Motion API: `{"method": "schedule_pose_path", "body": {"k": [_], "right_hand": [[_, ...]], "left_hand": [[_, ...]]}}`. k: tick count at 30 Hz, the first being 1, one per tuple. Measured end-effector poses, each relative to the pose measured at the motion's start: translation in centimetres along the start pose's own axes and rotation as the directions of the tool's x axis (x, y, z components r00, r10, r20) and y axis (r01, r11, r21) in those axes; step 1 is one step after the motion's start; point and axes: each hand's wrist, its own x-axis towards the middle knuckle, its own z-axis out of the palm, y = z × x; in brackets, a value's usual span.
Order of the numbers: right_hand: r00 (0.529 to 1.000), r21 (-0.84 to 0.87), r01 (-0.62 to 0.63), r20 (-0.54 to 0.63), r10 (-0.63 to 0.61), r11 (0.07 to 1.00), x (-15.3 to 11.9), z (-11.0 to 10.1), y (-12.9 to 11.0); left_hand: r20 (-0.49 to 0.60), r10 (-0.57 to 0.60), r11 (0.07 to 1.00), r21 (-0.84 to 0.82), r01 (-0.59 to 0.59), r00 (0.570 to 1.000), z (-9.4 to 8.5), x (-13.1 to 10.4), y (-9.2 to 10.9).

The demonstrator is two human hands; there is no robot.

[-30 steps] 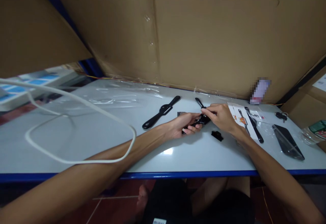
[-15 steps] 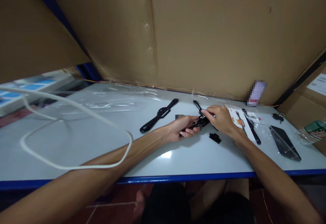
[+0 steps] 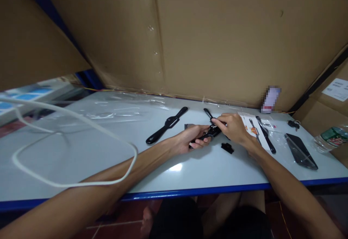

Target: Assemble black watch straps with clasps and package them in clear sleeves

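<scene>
My left hand (image 3: 196, 136) is closed around the near handle of a black spokeshave (image 3: 205, 136), holding it just over the table. At its middle, the bent fingers of my right hand (image 3: 231, 126) grip the tool; their tips are partly hidden. Behind the hands shows a black handle (image 3: 208, 113), apparently of another spokeshave, mostly covered by my right hand. A small black clamp plate (image 3: 227, 148) lies on the table below my right hand. To the left of my left hand rests a second black spokeshave body (image 3: 166, 126).
A printed card (image 3: 251, 128) and another black spokeshave (image 3: 268, 137) lie right of my right hand. Farther right are a dark phone (image 3: 301, 151), keys (image 3: 293, 124) and a plastic bottle (image 3: 330, 139). A white cable (image 3: 81, 184) loops across the left foreground. Cardboard (image 3: 217, 43) walls the back.
The view has shifted slightly. Both hands stay on the same spokeshave, with only a slight shift of the right fingers at its middle.
</scene>
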Motion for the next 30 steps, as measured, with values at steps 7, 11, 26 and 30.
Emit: {"method": "schedule_pose_path", "body": {"k": [7,11,26,30], "right_hand": [[1.000,0.090,-0.022,0.001,0.022,0.996,0.1,-0.2,-0.5],[0.985,0.148,-0.062,-0.153,0.085,0.987,0.1,-0.7,-0.2],[0.950,0.160,0.024,-0.310,0.027,0.987,0.3,-1.5,0.8],[0.911,0.128,-0.010,-0.409,0.062,0.992,0.4,-1.5,1.1]], "left_hand": [[0.014,0.018,0.999,0.033,-0.019,1.000,-0.6,0.4,-0.4],[0.015,0.104,0.991,0.079,-0.105,0.994,-0.5,0.6,-0.9],[-0.015,0.194,0.979,0.060,-0.193,0.981,-0.1,0.4,-1.5],[-0.008,0.202,0.977,0.066,-0.201,0.979,-0.1,0.4,-1.5]]}}
